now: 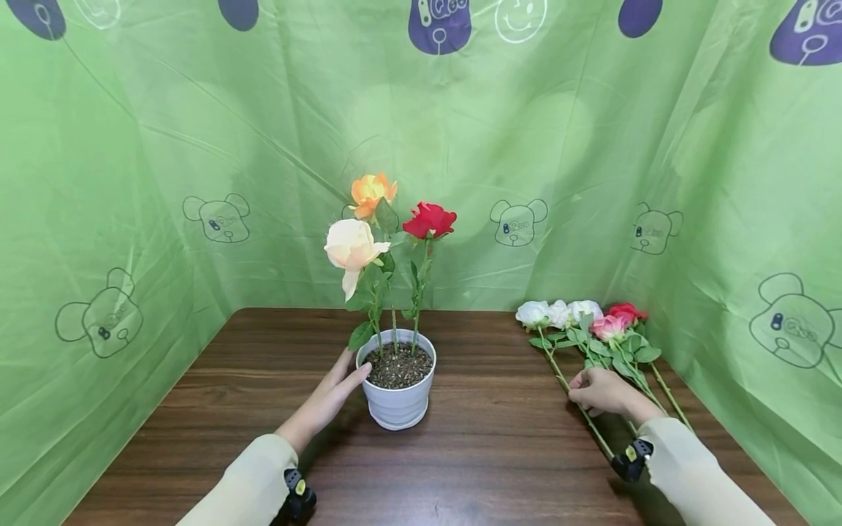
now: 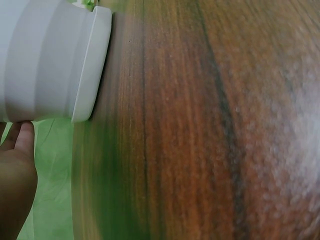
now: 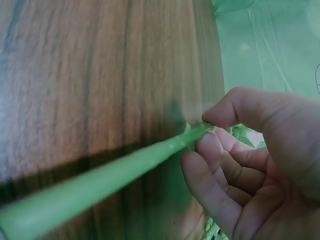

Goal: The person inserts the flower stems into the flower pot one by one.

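A white flowerpot (image 1: pixel 397 398) filled with dark soil stands on the table, holding three upright artificial roses: an orange rose (image 1: pixel 372 193), a cream rose (image 1: pixel 351 248) and a red rose (image 1: pixel 430 220). My left hand (image 1: pixel 329 394) rests against the pot's left side, fingers and thumb extended by its rim. In the left wrist view the fingertips (image 2: pixel 25 135) touch the pot's wall. At the right, my right hand (image 1: pixel 601 392) pinches the green stem (image 3: pixel 125 167) of a white rose (image 1: pixel 533 314) between thumb and fingers. The stem slants close over the table.
Beside the right hand lie more cut roses, with white blooms (image 1: pixel 582 310), a pink rose (image 1: pixel 609 327) and a red rose (image 1: pixel 627 313) on leafy stems. The dark wooden table (image 1: pixel 487 438) is enclosed at the back and sides by green printed cloth (image 1: pixel 289 124).
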A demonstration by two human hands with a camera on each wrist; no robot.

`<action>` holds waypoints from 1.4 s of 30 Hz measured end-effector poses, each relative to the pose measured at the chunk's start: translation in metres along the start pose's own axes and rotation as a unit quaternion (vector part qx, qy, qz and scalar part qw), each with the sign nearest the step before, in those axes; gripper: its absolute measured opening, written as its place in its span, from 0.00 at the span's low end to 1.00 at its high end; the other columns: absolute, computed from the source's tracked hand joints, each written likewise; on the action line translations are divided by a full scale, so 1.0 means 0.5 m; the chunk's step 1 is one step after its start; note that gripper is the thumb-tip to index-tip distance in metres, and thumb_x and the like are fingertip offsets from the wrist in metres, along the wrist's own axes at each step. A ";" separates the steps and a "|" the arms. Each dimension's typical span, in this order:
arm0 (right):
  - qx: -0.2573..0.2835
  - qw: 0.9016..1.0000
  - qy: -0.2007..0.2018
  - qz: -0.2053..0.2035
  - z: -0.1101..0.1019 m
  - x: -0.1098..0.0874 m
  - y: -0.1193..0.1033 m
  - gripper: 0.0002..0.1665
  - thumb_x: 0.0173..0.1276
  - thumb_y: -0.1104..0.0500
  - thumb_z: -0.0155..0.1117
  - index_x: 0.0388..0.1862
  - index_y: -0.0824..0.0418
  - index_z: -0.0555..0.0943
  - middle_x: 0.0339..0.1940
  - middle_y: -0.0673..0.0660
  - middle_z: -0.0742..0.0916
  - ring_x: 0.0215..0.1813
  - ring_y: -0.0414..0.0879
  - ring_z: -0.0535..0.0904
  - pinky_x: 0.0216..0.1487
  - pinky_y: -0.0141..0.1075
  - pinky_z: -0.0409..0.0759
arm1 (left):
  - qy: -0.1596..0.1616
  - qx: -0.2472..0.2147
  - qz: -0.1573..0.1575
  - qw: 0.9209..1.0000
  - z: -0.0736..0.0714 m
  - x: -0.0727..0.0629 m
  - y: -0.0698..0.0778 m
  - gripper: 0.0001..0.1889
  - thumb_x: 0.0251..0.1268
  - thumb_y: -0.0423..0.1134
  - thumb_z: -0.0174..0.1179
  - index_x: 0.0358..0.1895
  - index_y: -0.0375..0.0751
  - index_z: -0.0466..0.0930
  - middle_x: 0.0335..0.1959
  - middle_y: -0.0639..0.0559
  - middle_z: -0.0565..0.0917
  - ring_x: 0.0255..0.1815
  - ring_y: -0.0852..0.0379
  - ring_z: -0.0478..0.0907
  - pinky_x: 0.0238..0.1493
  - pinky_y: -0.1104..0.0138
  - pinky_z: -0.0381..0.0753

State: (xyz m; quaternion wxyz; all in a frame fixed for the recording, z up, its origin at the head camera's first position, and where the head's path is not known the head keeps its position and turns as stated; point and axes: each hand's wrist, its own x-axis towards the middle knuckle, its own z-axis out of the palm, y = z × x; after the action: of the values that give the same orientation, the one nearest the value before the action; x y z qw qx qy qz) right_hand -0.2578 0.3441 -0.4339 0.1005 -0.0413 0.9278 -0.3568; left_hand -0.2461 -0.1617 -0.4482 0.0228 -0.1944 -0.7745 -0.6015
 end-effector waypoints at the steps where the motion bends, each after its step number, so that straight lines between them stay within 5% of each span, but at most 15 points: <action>1: 0.002 1.000 -0.003 -0.006 0.000 0.000 -0.001 0.09 0.64 0.65 0.64 0.40 0.72 0.79 0.27 0.56 0.80 0.31 0.47 0.78 0.32 0.42 0.85 | 0.000 0.000 0.000 1.000 0.000 0.000 0.000 0.35 0.79 0.46 0.50 0.81 0.43 0.46 0.80 0.40 0.53 0.79 0.44 0.47 0.75 0.47 0.46; 24: 0.031 0.997 0.013 -0.075 -0.031 0.006 -0.066 0.13 0.66 0.67 0.65 0.45 0.76 0.77 0.30 0.57 0.84 0.29 0.48 0.82 0.32 0.41 0.86 | 0.002 0.001 0.009 1.000 0.000 -0.001 -0.007 0.34 0.80 0.45 0.49 0.81 0.43 0.47 0.80 0.40 0.53 0.79 0.44 0.48 0.75 0.47 0.46; 36: 0.040 0.990 0.083 -0.111 -0.040 0.013 -0.119 0.18 0.68 0.62 0.67 0.50 0.74 0.77 0.35 0.60 0.86 0.33 0.54 0.85 0.33 0.37 0.86 | -0.002 0.003 0.010 1.000 0.002 0.000 -0.007 0.34 0.80 0.45 0.49 0.81 0.43 0.47 0.80 0.41 0.52 0.79 0.43 0.46 0.75 0.45 0.45; 42: 0.004 0.980 0.129 -0.149 -0.038 0.012 -0.151 0.17 0.68 0.58 0.69 0.49 0.68 0.79 0.34 0.55 0.87 0.29 0.46 0.85 0.28 0.35 0.82 | 0.000 0.001 0.006 1.000 0.001 0.000 -0.005 0.34 0.79 0.46 0.49 0.81 0.43 0.47 0.80 0.41 0.52 0.79 0.44 0.46 0.75 0.46 0.45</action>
State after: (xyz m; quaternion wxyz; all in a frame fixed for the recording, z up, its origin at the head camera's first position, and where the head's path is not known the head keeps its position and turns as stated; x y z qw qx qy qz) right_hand -0.2673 0.2996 -0.3702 -0.0739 -0.1327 0.9149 -0.3740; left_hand -0.2469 -0.1618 -0.4509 0.0268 -0.1991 -0.7739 -0.6006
